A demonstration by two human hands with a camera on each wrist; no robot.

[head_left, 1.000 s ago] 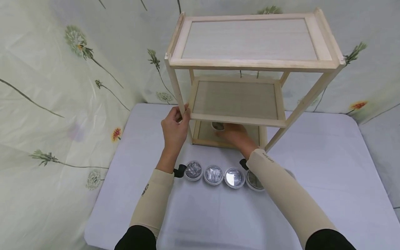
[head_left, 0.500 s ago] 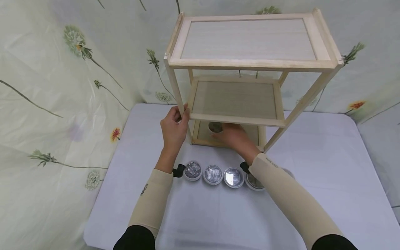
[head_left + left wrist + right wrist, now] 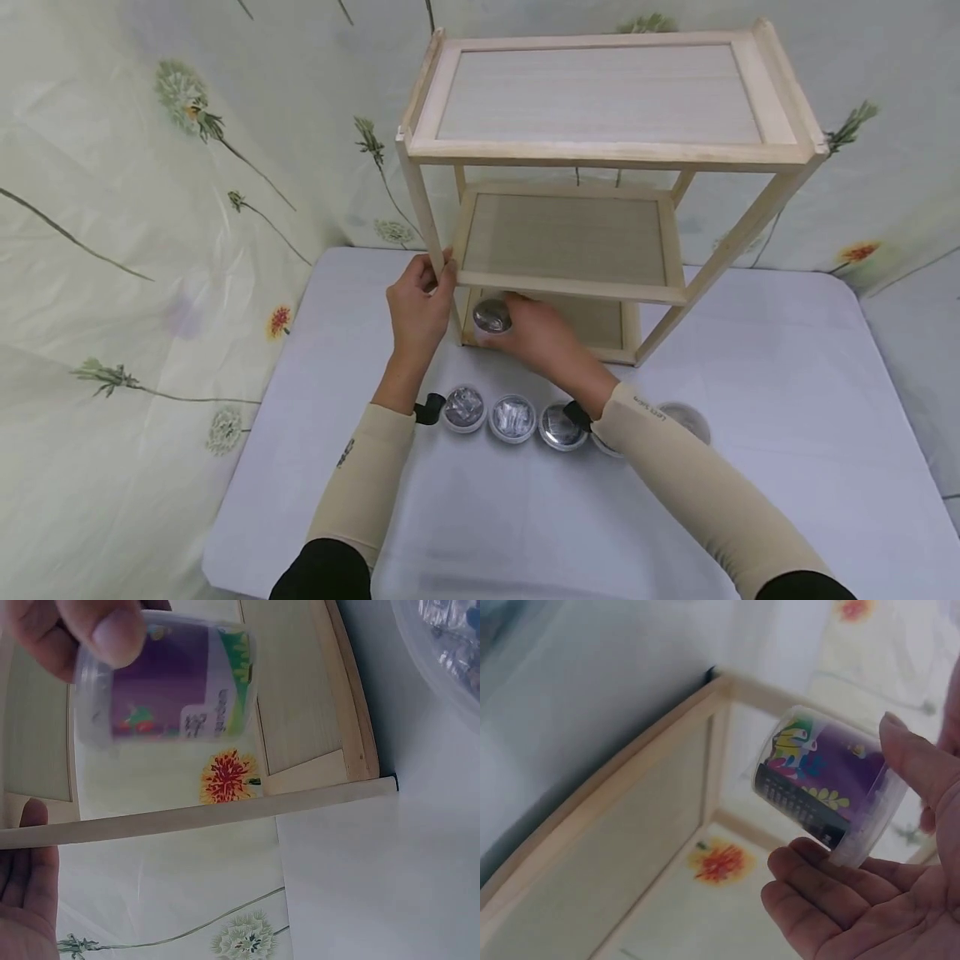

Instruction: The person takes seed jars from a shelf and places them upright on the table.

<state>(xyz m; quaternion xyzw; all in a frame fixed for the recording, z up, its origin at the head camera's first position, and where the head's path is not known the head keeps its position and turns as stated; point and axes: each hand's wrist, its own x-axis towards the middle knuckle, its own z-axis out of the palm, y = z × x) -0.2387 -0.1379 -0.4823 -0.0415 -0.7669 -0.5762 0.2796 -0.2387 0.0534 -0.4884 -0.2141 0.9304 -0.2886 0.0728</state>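
Note:
A three-tier wooden shelf [image 3: 615, 154] stands on the table. My left hand [image 3: 422, 312] grips its front left post [image 3: 422, 204], level with the middle tier; the left wrist view shows fingers and thumb on either side of the post. My right hand [image 3: 540, 337] holds a small clear plastic tub [image 3: 492, 317] just above the front left of the bottom tier [image 3: 596, 321]. A purple printed label [image 3: 840, 769] wraps that tub, which looks tilted in the right wrist view. The thumb presses one side, the fingers the other. Its contents are hard to make out.
Several similar round tubs stand in a row in front of the shelf, among them a left one [image 3: 464, 409] and a middle one [image 3: 513, 418]. Another tub [image 3: 687, 421] is partly behind the right sleeve. A flower-printed sheet [image 3: 187, 333] hangs behind the table [image 3: 315, 467].
My right hand has brought the tub left and forward, from under the middle tier to the front left of the bottom tier. My left hand stays on the post.

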